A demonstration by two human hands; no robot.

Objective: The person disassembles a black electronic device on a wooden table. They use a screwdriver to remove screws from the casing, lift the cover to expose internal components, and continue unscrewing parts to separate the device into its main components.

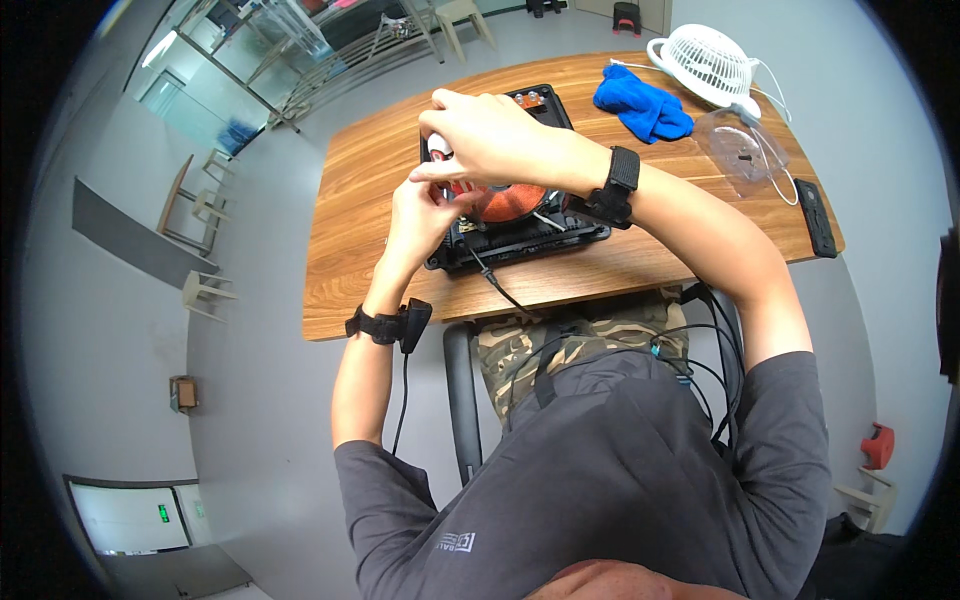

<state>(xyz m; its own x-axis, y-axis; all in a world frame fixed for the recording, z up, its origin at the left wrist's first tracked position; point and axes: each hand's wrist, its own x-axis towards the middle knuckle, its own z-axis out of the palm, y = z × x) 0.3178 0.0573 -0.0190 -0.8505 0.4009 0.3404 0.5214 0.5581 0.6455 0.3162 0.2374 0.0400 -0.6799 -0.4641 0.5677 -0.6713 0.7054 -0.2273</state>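
On the table in front of me lies an opened black appliance housing [520,246] with a round copper-coloured coil [510,206] inside, like an induction cooker's base. Over its left side, my left hand [422,215] has thumb and fingers drawn together; what they pinch is too small to make out. My right hand [490,138] arches over the coil from the right, fingers curled beside a small white and red part [438,148]. The right thumb comes close to the left fingertips, and my hands hide much of the inside. A black cord [496,281] runs from the housing's near edge.
At the back right of the wooden table [370,215] stand a white fan [705,62] and a crumpled blue cloth [645,105]. A clear plastic piece [740,150] and a black remote-like object [816,218] lie at the right. Cables hang by the chair [462,400].
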